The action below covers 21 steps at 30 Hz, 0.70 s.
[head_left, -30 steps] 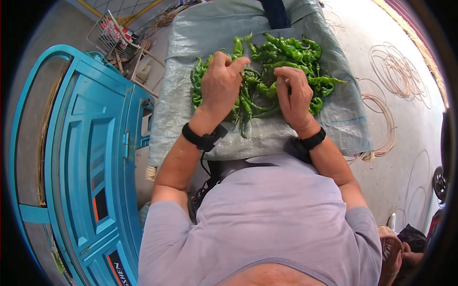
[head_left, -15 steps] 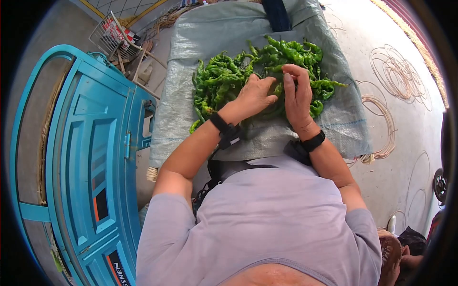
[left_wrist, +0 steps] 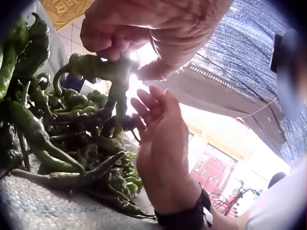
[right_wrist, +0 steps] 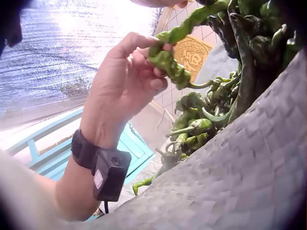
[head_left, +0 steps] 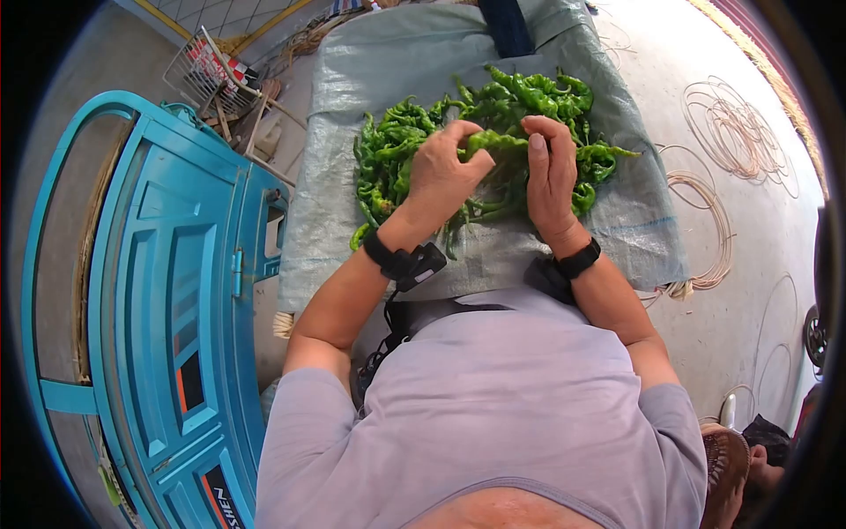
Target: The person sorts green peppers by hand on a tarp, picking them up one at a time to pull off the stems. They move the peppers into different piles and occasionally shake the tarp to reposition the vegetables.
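Note:
In the head view my left hand [head_left: 445, 175] pinches a light green pepper [head_left: 495, 141] between fingertips and thumb. The right wrist view shows the left hand [right_wrist: 122, 88] gripping a curled pepper [right_wrist: 170, 69], with a longer twisted one [right_wrist: 192, 24] running from its fingertips. My right hand [head_left: 552, 176] stands at the pepper's other end, fingers loosely bent. Its palm faces inward in the left wrist view, where the right hand [left_wrist: 163, 143] is beside hanging peppers; whether it touches them I cannot tell. A pile of green peppers [head_left: 392, 145] lies around and behind both hands.
A grey-green woven sheet [head_left: 352, 84] lies under the peppers. Dark fabric [head_left: 508, 28] rests at its far edge. A blue metal panel [head_left: 176, 256] stands left, near a wire basket [head_left: 207, 70]. Coiled strands [head_left: 705, 229] lie on the floor at right.
My left hand went from the left part of the pile to the middle, then rose back slightly left with a pepper in its fingers. The right hand has barely moved.

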Each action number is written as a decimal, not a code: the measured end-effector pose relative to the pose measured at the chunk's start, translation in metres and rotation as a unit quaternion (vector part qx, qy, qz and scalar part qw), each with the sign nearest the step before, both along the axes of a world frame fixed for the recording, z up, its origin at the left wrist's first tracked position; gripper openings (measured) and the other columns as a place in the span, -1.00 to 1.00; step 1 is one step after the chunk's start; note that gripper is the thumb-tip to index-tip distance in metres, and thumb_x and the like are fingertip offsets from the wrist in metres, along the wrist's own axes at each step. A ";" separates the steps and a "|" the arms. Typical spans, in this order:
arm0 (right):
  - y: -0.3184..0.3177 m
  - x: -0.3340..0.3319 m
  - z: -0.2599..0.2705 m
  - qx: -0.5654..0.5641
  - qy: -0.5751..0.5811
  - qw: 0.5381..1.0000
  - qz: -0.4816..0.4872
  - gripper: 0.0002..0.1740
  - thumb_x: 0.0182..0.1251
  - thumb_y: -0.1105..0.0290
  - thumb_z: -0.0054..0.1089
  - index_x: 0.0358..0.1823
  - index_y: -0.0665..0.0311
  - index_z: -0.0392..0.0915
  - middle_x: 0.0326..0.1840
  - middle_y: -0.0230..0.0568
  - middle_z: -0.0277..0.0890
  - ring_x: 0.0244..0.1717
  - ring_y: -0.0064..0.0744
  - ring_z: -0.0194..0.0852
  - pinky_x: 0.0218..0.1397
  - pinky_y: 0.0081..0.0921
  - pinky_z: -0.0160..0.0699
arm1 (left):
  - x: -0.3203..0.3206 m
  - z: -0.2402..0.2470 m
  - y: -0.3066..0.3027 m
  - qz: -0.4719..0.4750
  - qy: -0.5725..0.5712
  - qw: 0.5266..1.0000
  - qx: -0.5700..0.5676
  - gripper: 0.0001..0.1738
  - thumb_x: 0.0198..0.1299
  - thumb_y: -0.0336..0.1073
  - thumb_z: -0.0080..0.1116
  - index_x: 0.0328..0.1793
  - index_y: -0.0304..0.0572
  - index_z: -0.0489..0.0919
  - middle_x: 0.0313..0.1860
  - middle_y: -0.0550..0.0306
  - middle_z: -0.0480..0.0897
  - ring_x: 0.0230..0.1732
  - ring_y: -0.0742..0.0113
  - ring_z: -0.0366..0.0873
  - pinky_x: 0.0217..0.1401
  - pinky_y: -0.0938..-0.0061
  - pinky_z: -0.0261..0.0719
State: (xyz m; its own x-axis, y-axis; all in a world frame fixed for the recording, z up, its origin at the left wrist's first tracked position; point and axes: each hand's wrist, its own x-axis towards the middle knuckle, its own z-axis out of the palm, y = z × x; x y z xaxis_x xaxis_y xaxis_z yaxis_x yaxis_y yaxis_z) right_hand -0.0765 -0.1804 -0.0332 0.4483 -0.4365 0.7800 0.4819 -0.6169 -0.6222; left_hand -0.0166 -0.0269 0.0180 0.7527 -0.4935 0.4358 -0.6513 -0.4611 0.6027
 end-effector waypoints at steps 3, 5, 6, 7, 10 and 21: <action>-0.001 -0.005 0.009 -0.080 0.017 0.996 -0.032 -0.76 0.51 0.31 0.07 0.07 0.20 0.59 -0.02 -0.21 0.60 0.04 -0.22 0.50 0.21 -0.33 0.32 | -0.001 0.011 0.012 -0.006 0.007 0.997 -0.074 -0.69 0.21 -0.35 0.21 0.07 -0.26 0.62 -0.32 0.28 0.65 -0.38 0.60 0.49 -0.31 0.60 0.49; 0.000 -0.006 0.012 -0.140 0.021 0.988 -0.054 -0.76 0.48 0.34 0.11 0.10 0.14 0.60 -0.08 -0.26 0.63 -0.02 -0.26 0.53 0.21 -0.34 0.31 | -0.002 0.021 0.019 -0.015 0.071 0.993 -0.091 -0.71 0.26 -0.40 0.16 0.10 -0.27 0.60 -0.27 0.31 0.66 -0.32 0.64 0.51 -0.24 0.65 0.49; 0.000 -0.005 0.010 -0.150 0.024 0.987 -0.044 -0.75 0.46 0.36 0.14 0.10 0.13 0.60 -0.12 -0.28 0.64 -0.07 -0.29 0.54 0.21 -0.34 0.32 | -0.002 0.023 0.021 -0.023 0.093 0.991 -0.098 -0.71 0.27 -0.41 0.15 0.11 -0.27 0.59 -0.26 0.30 0.66 -0.30 0.63 0.53 -0.21 0.65 0.49; 0.000 -0.003 0.007 -0.160 0.026 0.986 -0.033 -0.74 0.43 0.38 0.16 0.11 0.11 0.61 -0.16 -0.30 0.65 -0.13 -0.32 0.56 0.21 -0.35 0.32 | -0.001 0.024 0.023 -0.031 0.115 0.987 -0.106 -0.70 0.27 -0.42 0.14 0.12 -0.27 0.59 -0.25 0.29 0.66 -0.27 0.62 0.54 -0.18 0.65 0.50; 0.003 0.001 0.006 -0.175 0.021 0.984 -0.022 -0.71 0.38 0.43 0.21 0.12 0.10 0.61 -0.30 -0.36 0.64 -0.29 -0.37 0.56 0.21 -0.36 0.33 | 0.007 0.017 0.026 -0.038 0.145 0.975 -0.166 -0.70 0.29 -0.43 0.12 0.14 -0.28 0.58 -0.22 0.25 0.67 -0.18 0.59 0.59 -0.12 0.65 0.51; 0.002 0.001 -0.003 -0.080 0.029 0.996 0.006 -0.68 0.40 0.49 0.19 0.16 0.13 0.57 -0.43 -0.42 0.59 -0.32 -0.43 0.53 0.16 -0.40 0.34 | 0.030 0.021 0.050 0.107 -0.148 0.983 0.017 -0.61 0.17 -0.40 0.20 0.17 -0.09 0.62 -0.08 0.10 0.63 -0.10 0.28 0.55 0.01 0.39 0.55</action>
State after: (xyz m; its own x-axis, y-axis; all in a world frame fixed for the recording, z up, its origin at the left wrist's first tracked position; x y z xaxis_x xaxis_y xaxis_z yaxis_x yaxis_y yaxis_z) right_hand -0.0753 -0.1784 -0.0365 0.4995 -0.3025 0.8118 0.4562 -0.7048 -0.5433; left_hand 0.0131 0.0236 0.0393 0.6833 -0.3555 0.6378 -0.6820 -0.6226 0.3837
